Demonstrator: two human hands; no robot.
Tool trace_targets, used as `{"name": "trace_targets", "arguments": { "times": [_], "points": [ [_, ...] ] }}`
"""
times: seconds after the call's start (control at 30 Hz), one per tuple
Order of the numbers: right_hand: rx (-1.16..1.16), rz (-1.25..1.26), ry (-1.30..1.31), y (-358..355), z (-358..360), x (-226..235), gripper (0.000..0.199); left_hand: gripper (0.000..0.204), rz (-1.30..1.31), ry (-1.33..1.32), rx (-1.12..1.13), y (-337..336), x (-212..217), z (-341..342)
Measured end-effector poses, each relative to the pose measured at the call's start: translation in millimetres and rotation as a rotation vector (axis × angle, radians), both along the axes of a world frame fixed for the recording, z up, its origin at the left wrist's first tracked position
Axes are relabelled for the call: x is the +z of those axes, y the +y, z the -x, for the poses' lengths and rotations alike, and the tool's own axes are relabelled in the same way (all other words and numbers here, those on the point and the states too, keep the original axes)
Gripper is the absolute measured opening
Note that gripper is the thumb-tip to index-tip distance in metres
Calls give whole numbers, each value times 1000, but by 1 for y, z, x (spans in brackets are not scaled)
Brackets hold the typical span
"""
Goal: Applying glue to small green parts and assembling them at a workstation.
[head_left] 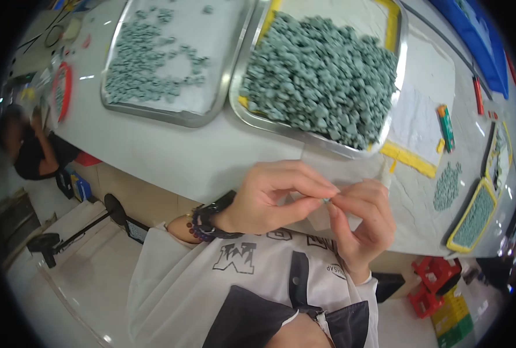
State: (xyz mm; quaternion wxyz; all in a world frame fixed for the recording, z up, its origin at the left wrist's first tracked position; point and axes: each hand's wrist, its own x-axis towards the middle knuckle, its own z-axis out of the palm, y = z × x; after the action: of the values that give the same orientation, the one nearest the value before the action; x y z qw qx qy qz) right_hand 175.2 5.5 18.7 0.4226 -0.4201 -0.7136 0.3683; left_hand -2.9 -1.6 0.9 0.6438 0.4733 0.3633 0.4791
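Note:
My left hand (275, 197), with a dark watch and beads at its wrist, and my right hand (367, 217) meet at the fingertips in front of the table edge. Both are closed in a pinch around one tiny grey-green piece (326, 200), mostly covered by the fingers. Beyond them a metal tray (321, 139) with yellow edging holds a thick heap of small grey-green pieces (321, 75). To its left, a second metal tray (171, 118) has a thinner spread of similar pieces (139, 69) on a white lining.
On the right lie a small loose pile of pieces (447, 187), a yellow-rimmed tray (474, 217) and a green tube-shaped item (446, 129). Blue bins (472, 40) stand at the far right. At the far left, another person (40, 145) sits near a red-rimmed round container (66, 91).

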Motion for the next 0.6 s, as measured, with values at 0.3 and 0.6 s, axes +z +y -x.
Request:
{"name": "trace_targets", "arguments": {
  "times": [0.3,0.6],
  "points": [
    [57,-27,87,5,8,-1,24,21,-495,685,282,16,25,71],
    [-130,2,168,-14,-44,12,22,21,-636,942,48,140,81,50]
  ]
}}
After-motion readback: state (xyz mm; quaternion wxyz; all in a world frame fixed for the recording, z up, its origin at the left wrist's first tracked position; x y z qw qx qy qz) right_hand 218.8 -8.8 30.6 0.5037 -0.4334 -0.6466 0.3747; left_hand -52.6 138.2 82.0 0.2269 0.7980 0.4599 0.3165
